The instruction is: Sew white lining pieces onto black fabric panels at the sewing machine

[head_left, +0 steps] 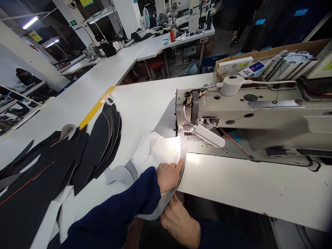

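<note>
A curved fabric piece, white with a grey mesh border [183,147], lies partly under the needle area of a sewing machine [207,110] and hangs over the table's front edge. On top of it rests my left hand [169,175], index finger stretched along the mesh border, just in front of the machine head. Below the table edge, my right hand [180,221] grips the same border, its thumb and fingers closed on the cloth. The machine's white lamp [209,136] lights the stitching spot. Its needle is hidden behind the lamp and head.
Dark cut fabric panels [100,138] are stacked to the left, beside yellow tape [97,107] on the white table [249,180]. A cardboard box [280,48] with boxes and parts stands behind the machine. Another sewing station with an orange thread cone [172,36] is farther back.
</note>
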Demonstrator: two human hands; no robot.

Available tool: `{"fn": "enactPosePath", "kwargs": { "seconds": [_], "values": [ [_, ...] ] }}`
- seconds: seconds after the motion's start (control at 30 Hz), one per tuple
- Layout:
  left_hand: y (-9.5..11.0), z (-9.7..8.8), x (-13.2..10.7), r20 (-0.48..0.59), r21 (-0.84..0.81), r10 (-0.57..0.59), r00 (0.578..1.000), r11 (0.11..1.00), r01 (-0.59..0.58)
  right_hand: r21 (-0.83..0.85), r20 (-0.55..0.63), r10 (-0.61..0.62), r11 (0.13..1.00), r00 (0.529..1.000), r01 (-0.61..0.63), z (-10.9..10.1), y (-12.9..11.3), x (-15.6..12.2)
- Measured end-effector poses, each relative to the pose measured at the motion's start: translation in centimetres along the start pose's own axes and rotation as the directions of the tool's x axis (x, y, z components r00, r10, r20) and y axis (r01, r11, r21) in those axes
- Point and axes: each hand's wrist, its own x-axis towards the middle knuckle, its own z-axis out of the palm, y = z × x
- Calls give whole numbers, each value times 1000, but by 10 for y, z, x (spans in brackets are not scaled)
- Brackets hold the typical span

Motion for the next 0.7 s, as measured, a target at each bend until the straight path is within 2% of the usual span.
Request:
{"fn": "enactPosePath", "kwargs": {
  "seconds": [0.1,0.23,0.47,0.7],
  "values": [
    [0,-5,7,11,-1,41,999,999,-41,2,-54,22,1000,998,-22,10,-1,-2],
    [-3,-9,14,-30,-2,45,999,999,-45,-3,-132,87,996,987,-88,20,6,-3],
    [-8,-13,40,-107,5,22,994,1000,-21,-24,-133,100,994,986,-104,22,31,-1],
    [-15,-18,66,-163,26,6,987,1000,-2,-56,-303,180,977,936,-206,30,45,6]
  ]
}}
